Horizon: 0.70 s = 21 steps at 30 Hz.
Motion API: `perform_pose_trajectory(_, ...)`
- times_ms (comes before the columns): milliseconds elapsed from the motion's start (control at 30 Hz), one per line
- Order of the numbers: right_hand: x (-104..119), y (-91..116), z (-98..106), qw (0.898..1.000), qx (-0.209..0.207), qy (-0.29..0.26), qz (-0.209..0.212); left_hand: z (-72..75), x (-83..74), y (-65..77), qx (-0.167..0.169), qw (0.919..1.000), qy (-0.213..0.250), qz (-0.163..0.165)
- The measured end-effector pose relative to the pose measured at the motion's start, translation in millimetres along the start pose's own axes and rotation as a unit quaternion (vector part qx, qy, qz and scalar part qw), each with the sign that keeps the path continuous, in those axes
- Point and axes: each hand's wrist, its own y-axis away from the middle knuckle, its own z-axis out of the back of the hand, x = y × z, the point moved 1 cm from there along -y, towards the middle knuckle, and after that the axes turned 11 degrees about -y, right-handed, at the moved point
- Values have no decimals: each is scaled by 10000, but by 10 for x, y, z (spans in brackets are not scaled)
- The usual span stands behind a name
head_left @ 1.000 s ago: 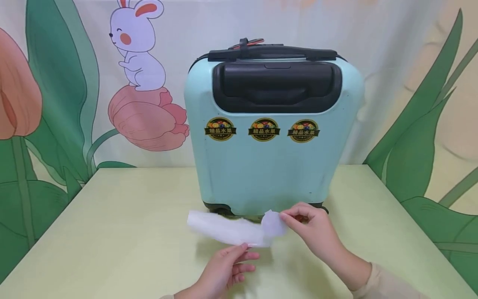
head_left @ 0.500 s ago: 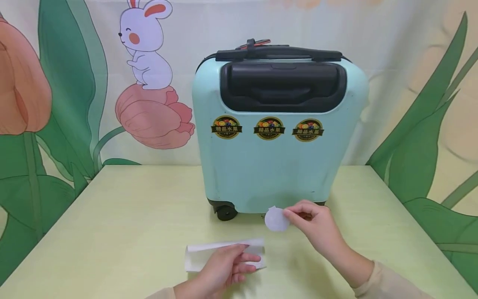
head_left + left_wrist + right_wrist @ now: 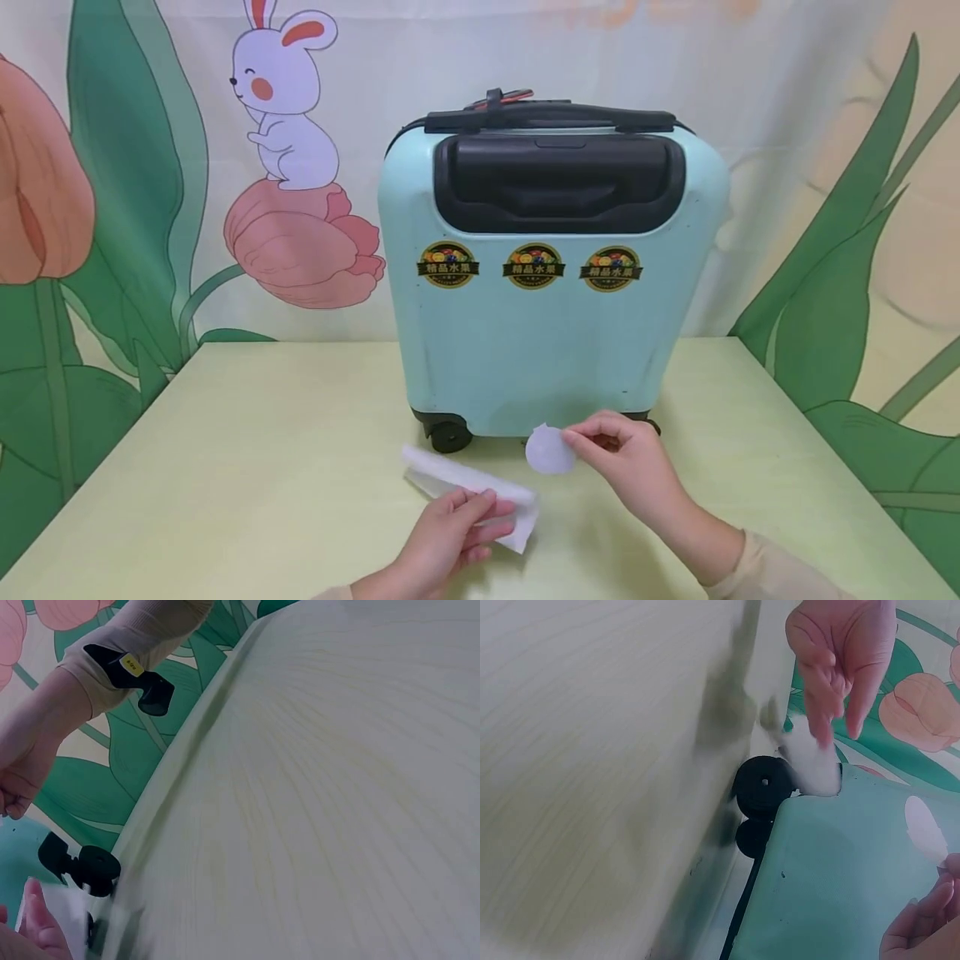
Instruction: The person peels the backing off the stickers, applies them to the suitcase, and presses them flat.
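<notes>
My right hand [image 3: 633, 462] pinches a round white sticker [image 3: 549, 452] at its right edge, plain pale side showing, in front of the lower part of a mint-green suitcase [image 3: 532, 350]. Lower and to the left, my left hand [image 3: 457, 533] holds a curling white backing sheet [image 3: 465, 477] between thumb and fingers. The sheet slants down to the right, apart from the sticker. In the right wrist view the sticker [image 3: 925, 827] appears by the fingertips, and the sheet [image 3: 814, 761] is blurred. Three round fruit-label stickers [image 3: 533, 267] sit in a row on the suitcase.
The suitcase stands upright on its black wheels [image 3: 450, 435] on a pale yellow-green table [image 3: 247, 467]. Its black handle [image 3: 551, 118] runs along the top. Behind hangs a cloth backdrop [image 3: 420, 50] printed with a rabbit and tulips.
The sheet, which overlapped the round sticker a second ago, swung down apart from it and now slants down to the right. My right hand keeps the sticker in nearly the same spot.
</notes>
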Motion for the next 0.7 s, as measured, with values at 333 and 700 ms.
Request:
perform_pose_trajectory(333, 5, -3, -33, 10000, 28, -29, -76, 0, 27, -48, -34, 9999, 75, -110)
perform_pose_trajectory(700, 12, -14, -14, 9997, -35, 191, 156, -47, -76, -119, -236, 9997, -5, 100)
